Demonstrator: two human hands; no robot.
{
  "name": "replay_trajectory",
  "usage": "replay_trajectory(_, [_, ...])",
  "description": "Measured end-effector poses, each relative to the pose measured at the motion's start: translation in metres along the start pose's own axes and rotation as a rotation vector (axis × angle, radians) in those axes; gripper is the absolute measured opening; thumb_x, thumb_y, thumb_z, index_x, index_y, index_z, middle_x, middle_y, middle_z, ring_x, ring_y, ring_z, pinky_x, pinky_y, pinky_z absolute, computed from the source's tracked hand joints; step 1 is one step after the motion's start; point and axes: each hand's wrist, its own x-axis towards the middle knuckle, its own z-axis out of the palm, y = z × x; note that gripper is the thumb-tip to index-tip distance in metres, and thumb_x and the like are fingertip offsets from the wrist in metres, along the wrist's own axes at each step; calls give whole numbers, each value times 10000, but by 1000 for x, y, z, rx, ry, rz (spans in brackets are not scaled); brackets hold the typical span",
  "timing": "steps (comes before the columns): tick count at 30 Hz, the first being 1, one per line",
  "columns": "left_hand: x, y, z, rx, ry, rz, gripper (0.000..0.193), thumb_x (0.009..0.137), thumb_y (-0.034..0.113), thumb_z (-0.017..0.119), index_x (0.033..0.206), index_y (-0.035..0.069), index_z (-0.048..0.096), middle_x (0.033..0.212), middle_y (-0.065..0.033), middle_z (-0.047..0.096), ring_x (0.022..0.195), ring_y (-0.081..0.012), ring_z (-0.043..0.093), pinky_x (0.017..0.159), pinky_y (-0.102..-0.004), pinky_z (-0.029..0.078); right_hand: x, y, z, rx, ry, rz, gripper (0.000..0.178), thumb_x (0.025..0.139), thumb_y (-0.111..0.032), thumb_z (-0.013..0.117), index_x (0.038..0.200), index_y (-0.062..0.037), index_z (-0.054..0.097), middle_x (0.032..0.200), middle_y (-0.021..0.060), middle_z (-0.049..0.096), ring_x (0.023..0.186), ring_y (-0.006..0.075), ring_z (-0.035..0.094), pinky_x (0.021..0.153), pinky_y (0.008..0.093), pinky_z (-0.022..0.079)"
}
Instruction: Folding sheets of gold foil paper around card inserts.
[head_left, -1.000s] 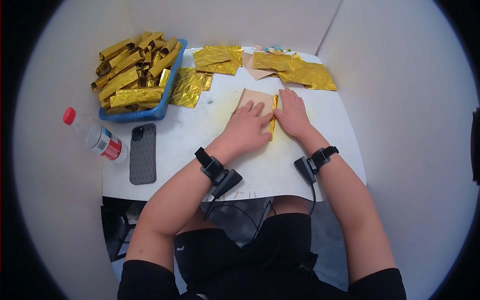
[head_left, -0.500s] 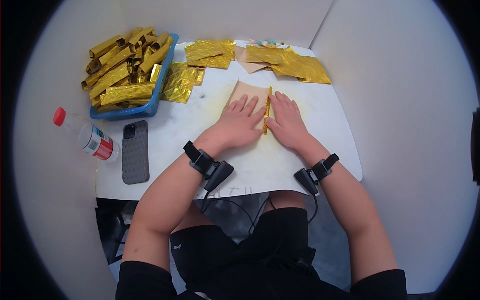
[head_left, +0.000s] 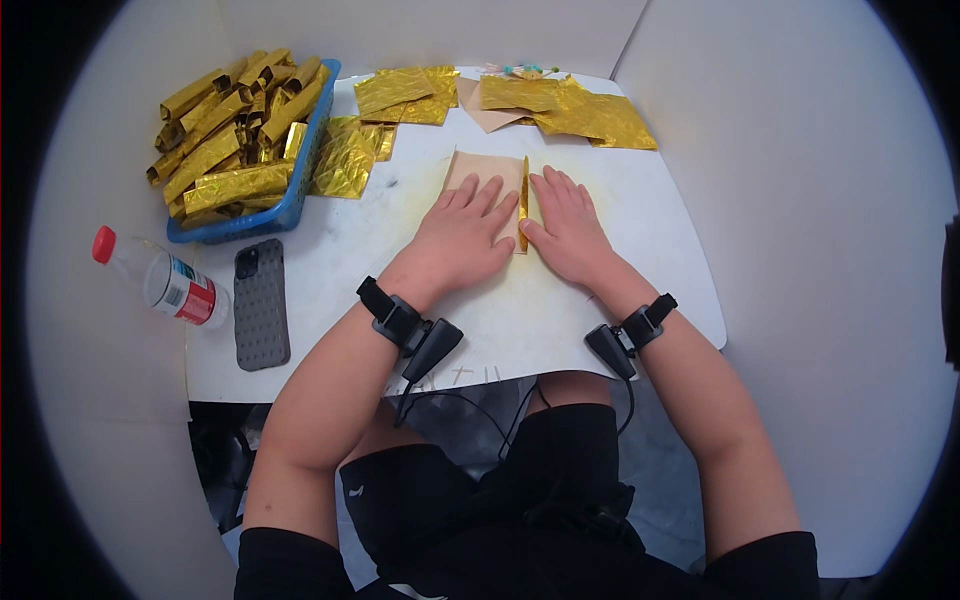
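Tan sht [head_left: 487, 165] x1 lies under L hand [head_left: 457, 238].

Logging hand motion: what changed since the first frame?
Right hand slid nearer along the gold strip; left hand shifted slightly left, flat on the brown sheet. Whole view drifted a little. Blue basket, phone and bottle stayed put.

left hand [head_left: 455, 238] lies flat, fingers spread, on the tan sheet [head_left: 480, 166], and look, a gold fold [head_left: 524, 188] runs right along its edge! right hand [head_left: 572, 228] sits just beside, thumb up against that fold. over left, tubes [head_left: 205, 168] heap the blue basket [head_left: 240, 231], phone [head_left: 262, 315] and bottle [head_left: 182, 288] nearer; gold sheets [head_left: 592, 112] line the table's [head_left: 645, 225] far side.
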Motion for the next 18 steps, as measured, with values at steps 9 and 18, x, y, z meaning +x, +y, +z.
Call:
replay_trajectory(9, [-1,-1,1,33,-37,2,692,1063,428,391,1662,93,299,1740,-176,235,1611,-406,176,1308,-515,139,0,-4,-1,-32,-3,5,719,1025,-419,538,1591,-13,359,1653,275,320,1566,425,252,1289,554,167])
replay_trajectory(18, [2,-2,2,53,-59,-4,693,1068,430,387,1669,103,280,1747,-169,217,1615,-405,160,1310,-518,129,3,-1,3,-54,18,4,743,1031,-469,535,1590,-11,361,1648,280,326,1566,417,257,1286,550,171])
